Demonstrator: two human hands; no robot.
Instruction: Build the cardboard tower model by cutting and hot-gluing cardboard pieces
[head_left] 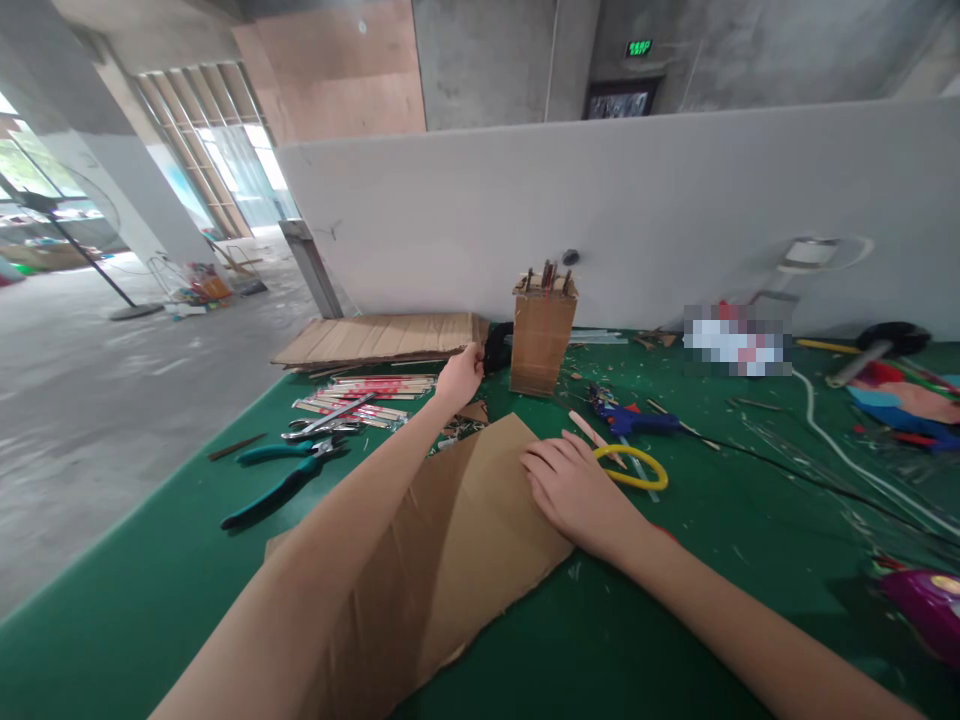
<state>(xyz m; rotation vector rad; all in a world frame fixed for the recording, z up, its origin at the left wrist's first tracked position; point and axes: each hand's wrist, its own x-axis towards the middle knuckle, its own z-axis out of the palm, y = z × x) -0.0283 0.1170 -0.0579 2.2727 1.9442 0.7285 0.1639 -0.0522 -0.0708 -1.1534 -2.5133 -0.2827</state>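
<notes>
Lying aslant across the lower centre of the frame, one cardboard sheet [480,520] sits under two hands' reach. Of these hands, the right hand [574,490] rests loosely unfolded on the sheet's right edge, gripping nothing. The left hand [459,378], at mid-frame, has its fingers drawn together beside one black thing [497,348]; whether it grasps it I cannot tell.

Just right of that, one cardboard box [541,345] stands upright, several thin sticks [550,275] poking from its top. Right of centre are one blue glue gun [637,420] and one yellow loop handle [636,484].

Left of centre lie one pair of teal-handled pliers [281,490], one brown strip [236,447] and many red-and-white packed sticks [390,385], too crowded to count. Behind them is one pile of flat cardboard [382,340].

One purple tool [926,605] shows at the lower right of the green desk [720,620]. One white partition [637,210] spans the upper frame, with one lit exit sign [639,48] above.
</notes>
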